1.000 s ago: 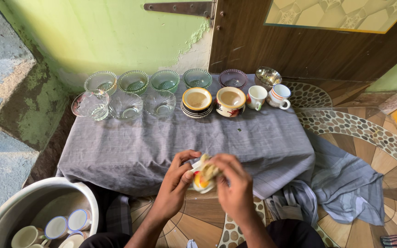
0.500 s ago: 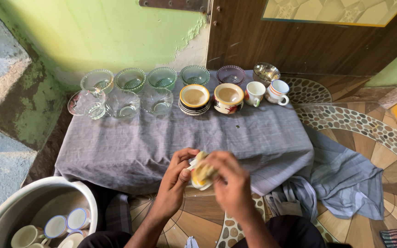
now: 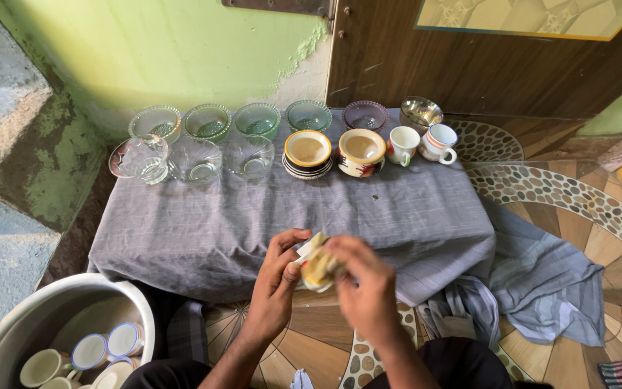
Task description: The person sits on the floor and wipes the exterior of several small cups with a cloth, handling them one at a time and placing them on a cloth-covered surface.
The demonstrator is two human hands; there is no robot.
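Both hands clasp one cup (image 3: 316, 268) between them, left hand (image 3: 276, 277) cradling its side, right hand (image 3: 365, 284) closed over a cloth inside it

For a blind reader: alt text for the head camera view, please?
Both hands, left hand and right hand, hold a small cup over a grey cloth lined with glass bowls and mugs. A tub of cups sits lower left.
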